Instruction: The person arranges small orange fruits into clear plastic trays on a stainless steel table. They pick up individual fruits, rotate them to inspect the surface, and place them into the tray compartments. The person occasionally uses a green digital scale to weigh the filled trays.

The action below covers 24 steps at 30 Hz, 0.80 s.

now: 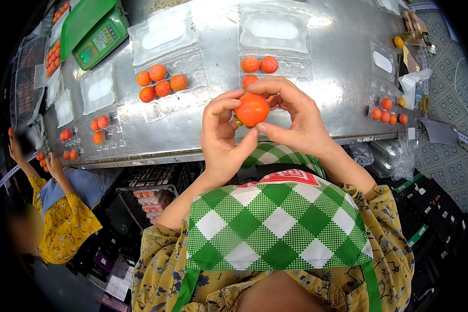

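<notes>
Between the fingertips of both hands I hold a glossy orange-red fruit (252, 109), either a persimmon or a tomato, above the steel table's front edge. Its greenish-brown calyx faces down and to the left. My left hand (225, 134) touches it from the left side, fingers curled. From the right, my right hand (302, 119) arches its index finger over the top and sets its thumb below. Just beyond, a clear plastic clamshell tray (296, 74) lies unfolded with several similar fruits (269, 64), partly hidden by my hands. Its padded lid (273, 30) is folded back.
Left of my hands lies another clear tray (160, 113) with several fruits. A green digital scale (97, 43) stands at the far left. More fruit (386, 104) sits at the right. At left, a co-worker's hand (55, 167) is near other trays. Black crates (156, 175) are under the table.
</notes>
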### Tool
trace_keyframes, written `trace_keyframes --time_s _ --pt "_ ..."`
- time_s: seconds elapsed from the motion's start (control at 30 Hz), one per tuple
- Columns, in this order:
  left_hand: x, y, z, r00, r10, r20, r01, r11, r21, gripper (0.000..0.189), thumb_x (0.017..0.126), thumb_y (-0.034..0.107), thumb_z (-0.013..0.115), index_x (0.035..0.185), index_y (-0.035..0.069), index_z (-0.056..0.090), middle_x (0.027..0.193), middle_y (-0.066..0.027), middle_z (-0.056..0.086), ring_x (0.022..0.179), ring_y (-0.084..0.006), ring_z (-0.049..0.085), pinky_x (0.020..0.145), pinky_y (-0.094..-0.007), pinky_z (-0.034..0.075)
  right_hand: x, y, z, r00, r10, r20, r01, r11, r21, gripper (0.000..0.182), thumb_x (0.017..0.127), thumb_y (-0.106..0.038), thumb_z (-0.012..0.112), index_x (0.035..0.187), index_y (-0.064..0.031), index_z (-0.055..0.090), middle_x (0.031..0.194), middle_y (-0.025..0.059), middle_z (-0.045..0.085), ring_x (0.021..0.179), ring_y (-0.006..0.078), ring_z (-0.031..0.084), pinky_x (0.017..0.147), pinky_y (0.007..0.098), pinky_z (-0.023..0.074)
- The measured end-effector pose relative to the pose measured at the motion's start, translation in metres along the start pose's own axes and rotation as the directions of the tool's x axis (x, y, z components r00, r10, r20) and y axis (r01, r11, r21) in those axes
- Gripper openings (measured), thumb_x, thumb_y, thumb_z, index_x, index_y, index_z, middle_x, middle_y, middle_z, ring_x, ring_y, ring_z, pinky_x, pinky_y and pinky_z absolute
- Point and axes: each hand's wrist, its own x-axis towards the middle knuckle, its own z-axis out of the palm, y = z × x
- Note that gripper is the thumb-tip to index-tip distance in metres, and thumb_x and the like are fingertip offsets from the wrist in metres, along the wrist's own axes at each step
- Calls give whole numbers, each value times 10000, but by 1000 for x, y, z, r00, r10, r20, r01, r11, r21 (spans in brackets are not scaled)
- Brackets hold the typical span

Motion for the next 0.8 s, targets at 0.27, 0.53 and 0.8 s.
trace_keyframes --time_s 0.27,0.53,0.8 --pt "1 1 -4 1000 16 24 -14 995 -95 463 791 -106 580 1186 50 396 1330 -164 383 1270 -257 408 1013 -399 421 1 1 -1 999 -29 16 29 1000 1 481 706 -45 687 1171 -68 564 1141 74 577 1024 192 564 822 313 485" --pt "-2 1 -2 996 -80 -43 65 956 -286 681 760 -90 609 1333 73 280 1306 -151 373 1250 -258 410 1012 -415 414 5 7 1 989 -140 51 146 976 -163 534 659 -44 728 1166 -78 563 1162 84 557 1070 225 533 850 334 471" --pt "-7 3 -14 972 -235 8 232 954 -188 730 794 -2 625 1410 65 241 1320 -161 391 1240 -254 427 1022 -416 400 6 21 7 985 -155 76 168 962 -216 503 639 6 707 1120 -67 581 1075 63 603 1029 236 544 847 340 465"
